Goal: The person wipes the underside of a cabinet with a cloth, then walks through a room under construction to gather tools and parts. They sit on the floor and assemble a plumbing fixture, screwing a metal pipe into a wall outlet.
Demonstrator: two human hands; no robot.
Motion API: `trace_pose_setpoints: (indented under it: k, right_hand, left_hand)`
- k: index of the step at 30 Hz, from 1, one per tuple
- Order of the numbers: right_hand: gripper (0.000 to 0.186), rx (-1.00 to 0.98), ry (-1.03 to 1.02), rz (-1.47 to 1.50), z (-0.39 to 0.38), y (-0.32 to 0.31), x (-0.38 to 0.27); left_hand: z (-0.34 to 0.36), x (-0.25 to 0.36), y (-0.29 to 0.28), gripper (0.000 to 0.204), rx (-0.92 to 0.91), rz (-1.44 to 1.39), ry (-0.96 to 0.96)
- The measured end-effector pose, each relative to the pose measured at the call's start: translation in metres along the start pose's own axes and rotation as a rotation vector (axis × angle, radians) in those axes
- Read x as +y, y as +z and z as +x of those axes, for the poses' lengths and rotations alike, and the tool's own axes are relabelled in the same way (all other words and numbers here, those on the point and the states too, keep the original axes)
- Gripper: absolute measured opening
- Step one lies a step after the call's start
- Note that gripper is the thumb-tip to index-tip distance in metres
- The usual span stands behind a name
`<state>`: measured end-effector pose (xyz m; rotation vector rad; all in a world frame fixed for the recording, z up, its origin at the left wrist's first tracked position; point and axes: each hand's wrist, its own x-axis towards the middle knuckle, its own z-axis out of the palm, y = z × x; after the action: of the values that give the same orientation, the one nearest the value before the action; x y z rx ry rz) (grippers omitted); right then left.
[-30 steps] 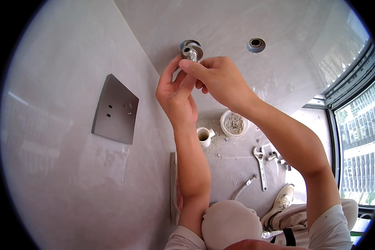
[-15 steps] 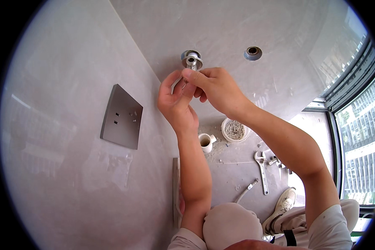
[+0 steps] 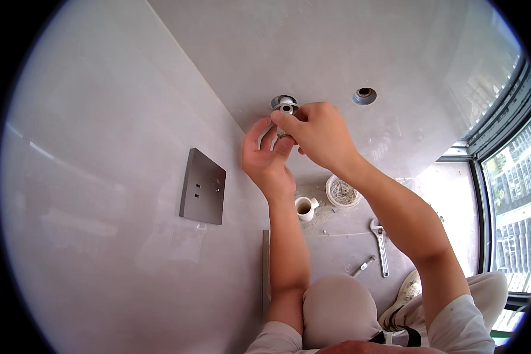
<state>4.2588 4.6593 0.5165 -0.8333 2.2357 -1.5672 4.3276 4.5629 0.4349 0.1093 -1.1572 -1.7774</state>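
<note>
A chrome angle valve (image 3: 287, 109) stands at the left wall hole (image 3: 284, 100), its round open end toward me and a metal cover ring behind it. My right hand (image 3: 324, 133) pinches the valve body between thumb and bent fingers from the right. From below and left, my left hand (image 3: 268, 162) cups the valve's lower part, thumb against it and fingers curled round the other side with gaps between them. The two hands partly hide the valve body, and its joint with the wall is covered.
Right of the valve is a second wall hole with a pipe fitting (image 3: 364, 94). A grey socket plate (image 3: 205, 187) sits on the left wall. On the floor are a white pipe fitting (image 3: 305, 207), a tub of debris (image 3: 343, 192), an adjustable wrench (image 3: 381, 248) and a hose end (image 3: 364, 265).
The view has shifted, so wall and floor things appear farther right and lower. My right hand has turned slightly about the valve; the left fingers have spread a little.
</note>
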Motion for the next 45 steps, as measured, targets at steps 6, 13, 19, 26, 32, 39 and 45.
trace_pose_setpoints:
  k: [6, 13, 19, 26, 32, 39, 45]
  right_hand:
    - [0.045, 0.046, 0.072, -0.011, -0.006, -0.001, -0.006]
    - [0.043, 0.153, 0.034, -0.006, -0.007, 0.006, -0.003]
    - [0.041, 0.173, 0.166, 0.296, -0.006, 0.020, 0.004]
    - [0.032, 0.051, 0.423, 1.071, -0.013, 0.025, 0.000]
    - [0.037, -0.146, 0.447, 1.372, -0.017, 0.025, 0.010]
    - [0.038, -0.339, 0.348, 1.727, -0.016, 0.033, 0.028]
    - [0.046, -0.264, 0.524, 1.367, -0.017, 0.007, 0.007]
  left_hand:
    - [-0.004, 0.007, 0.011, 0.051, 0.006, 0.008, -0.028]
    - [-0.005, 0.009, 0.009, 0.052, 0.034, 0.015, -0.114]
    - [-0.002, 0.019, 0.012, 0.053, 0.058, 0.001, -0.204]
    - [-0.001, 0.029, 0.018, 0.062, 0.043, -0.007, -0.221]
    - [-0.003, 0.030, 0.026, 0.060, 0.061, 0.055, -0.178]
    - [-0.003, 0.030, 0.028, 0.061, 0.064, 0.152, -0.143]
    - [-0.002, 0.030, 0.028, 0.064, 0.050, 0.147, -0.150]
